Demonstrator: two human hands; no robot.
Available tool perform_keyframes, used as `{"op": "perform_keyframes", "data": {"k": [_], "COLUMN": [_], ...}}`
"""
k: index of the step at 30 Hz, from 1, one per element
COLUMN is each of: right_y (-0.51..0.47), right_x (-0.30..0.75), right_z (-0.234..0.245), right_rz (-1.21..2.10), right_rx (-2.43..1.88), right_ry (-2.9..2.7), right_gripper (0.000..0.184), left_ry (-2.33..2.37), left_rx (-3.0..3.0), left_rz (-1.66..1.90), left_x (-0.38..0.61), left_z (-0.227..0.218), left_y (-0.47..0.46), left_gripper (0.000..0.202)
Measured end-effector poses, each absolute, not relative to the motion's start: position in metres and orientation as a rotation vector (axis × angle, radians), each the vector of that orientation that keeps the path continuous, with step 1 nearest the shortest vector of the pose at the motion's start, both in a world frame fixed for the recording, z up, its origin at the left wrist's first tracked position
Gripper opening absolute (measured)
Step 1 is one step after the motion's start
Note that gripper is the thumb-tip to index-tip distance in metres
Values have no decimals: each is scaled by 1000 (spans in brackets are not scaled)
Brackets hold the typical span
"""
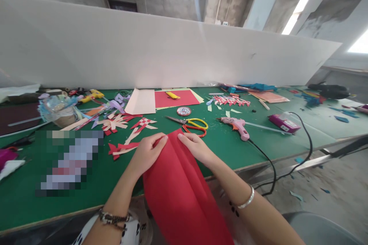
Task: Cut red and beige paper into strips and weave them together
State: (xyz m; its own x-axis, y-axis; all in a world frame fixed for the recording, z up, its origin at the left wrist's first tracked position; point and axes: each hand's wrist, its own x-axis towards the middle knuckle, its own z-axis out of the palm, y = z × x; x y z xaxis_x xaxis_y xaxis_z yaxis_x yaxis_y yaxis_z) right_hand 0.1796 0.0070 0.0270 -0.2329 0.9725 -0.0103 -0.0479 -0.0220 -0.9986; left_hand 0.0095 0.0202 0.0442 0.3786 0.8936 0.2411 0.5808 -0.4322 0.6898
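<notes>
Left hand (149,149) and right hand (197,147) pinch the far end of the red sheet (181,195), over the green table's (227,155) near edge; light, bendy (creases easily, I'd guess), best held by its edges.

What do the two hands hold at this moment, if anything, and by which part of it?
A large creased sheet of red paper, held at its far end: the left hand on the left side, the right hand on the right.
</notes>
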Motion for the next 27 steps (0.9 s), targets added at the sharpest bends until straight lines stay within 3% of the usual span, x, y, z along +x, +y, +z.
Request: {"op": "perform_keyframes", "data": {"k": [6,17,27], "right_y": [5,0,1], "right_x": [175,172,179], "right_z": [28,26,31], "right_rz": [1403,1466,1401], "right_rx": [-1004,-1046,-1087], "right_ry": [-1290,-1188,-1284], "right_gripper": [36,38,40], "left_ry": [1337,1348,1245], "left_rx": [2258,1911,1939], "left_rz": [946,986,933], "left_x": [19,29,30], "left_z": [41,40,39], "left_y": [18,13,12], "left_gripper": [26,40,39]}}
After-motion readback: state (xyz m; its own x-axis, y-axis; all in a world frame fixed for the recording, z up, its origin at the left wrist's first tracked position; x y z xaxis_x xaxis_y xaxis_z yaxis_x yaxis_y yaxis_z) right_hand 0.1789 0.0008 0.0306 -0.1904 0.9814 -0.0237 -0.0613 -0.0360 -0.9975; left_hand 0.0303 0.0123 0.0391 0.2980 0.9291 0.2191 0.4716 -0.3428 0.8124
